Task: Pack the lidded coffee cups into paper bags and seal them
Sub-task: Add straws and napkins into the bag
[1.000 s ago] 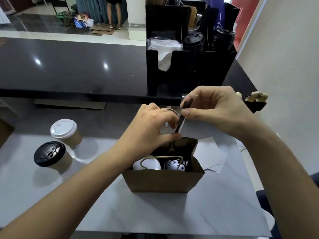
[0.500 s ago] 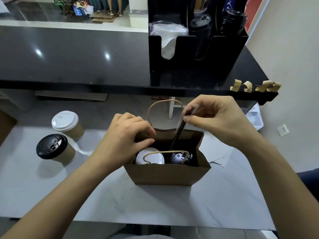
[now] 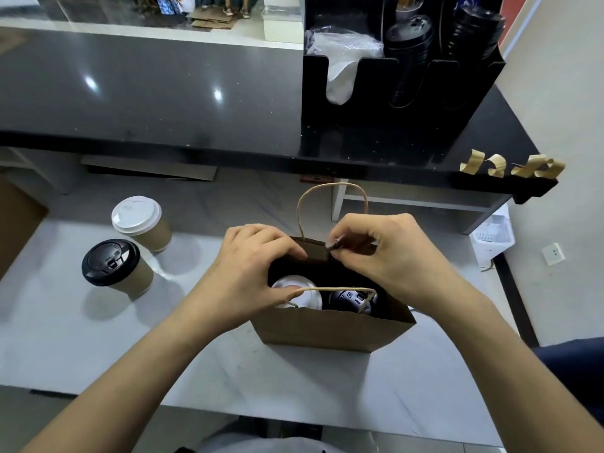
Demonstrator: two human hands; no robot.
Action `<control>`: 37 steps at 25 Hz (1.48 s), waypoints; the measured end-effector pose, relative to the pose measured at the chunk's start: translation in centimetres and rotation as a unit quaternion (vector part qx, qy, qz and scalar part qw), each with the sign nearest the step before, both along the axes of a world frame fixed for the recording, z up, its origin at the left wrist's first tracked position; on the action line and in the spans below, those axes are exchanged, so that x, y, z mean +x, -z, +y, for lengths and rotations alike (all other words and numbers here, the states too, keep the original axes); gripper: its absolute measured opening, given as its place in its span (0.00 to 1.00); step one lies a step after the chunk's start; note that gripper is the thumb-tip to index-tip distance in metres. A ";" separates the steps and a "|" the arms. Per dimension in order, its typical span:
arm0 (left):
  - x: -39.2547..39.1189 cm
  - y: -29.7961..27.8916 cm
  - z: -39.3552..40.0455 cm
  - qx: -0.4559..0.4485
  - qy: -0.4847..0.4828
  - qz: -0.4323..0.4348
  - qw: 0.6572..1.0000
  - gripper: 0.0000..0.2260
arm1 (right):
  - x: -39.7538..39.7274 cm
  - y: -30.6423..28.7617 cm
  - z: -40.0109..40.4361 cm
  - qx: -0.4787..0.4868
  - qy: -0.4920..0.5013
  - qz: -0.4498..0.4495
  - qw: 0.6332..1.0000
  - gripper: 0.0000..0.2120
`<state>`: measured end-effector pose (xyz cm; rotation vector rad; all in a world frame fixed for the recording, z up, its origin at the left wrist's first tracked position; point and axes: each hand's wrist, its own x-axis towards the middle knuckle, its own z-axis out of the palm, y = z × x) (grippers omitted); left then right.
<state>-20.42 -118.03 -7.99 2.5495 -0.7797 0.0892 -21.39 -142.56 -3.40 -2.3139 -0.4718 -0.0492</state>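
Two lidded cups sit inside the paper bag (image 3: 330, 328) standing mid-surface toward the right edge. Left hand (image 3: 251, 273) grips the bag's far rim; right hand (image 3: 385, 256) pinches a small dark strip (image 3: 333, 246) against it. Pressing both walls flush before fixing should seal cleanly. Spare cups, black-lidded cup (image 3: 114, 268) and white-lidded cup (image 3: 140, 222), wait near the left edge, unobstructing.

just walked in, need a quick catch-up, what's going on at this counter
A person is packing coffee. An open paper bag already holds two lidded cups. The left hand grips its far rim while the right hand pinches a small dark item there. A white-lidded cup and black-lidded cup wait outside.
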 end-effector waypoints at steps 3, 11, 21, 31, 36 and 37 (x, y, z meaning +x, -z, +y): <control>-0.1 0.3 0.1 -0.005 -0.011 -0.004 1.000 0.24 | 0.5 0.9 0.4 -0.129 -0.039 -0.058 0.989 0.06; -0.3 0.7 0.3 -0.005 -0.020 0.029 0.999 0.30 | 2.2 2.8 3.1 -0.397 -0.071 0.017 0.915 0.11; -0.5 0.9 0.6 -0.004 -0.017 0.057 0.998 0.34 | 1.3 3.0 2.9 -0.318 -0.036 0.067 0.945 0.16; -0.6 1.0 1.0 -0.022 -0.018 0.063 0.998 0.31 | -0.9 3.3 -0.5 -0.120 0.022 -0.027 0.992 0.03; -0.7 1.5 1.1 -0.043 -0.018 0.070 0.996 0.32 | -2.1 3.6 -4.4 -0.004 0.112 -0.066 0.992 0.04; -0.8 1.5 1.1 -0.048 -0.017 0.076 0.996 0.32 | -2.4 3.8 -5.0 0.015 0.138 -0.070 0.988 0.04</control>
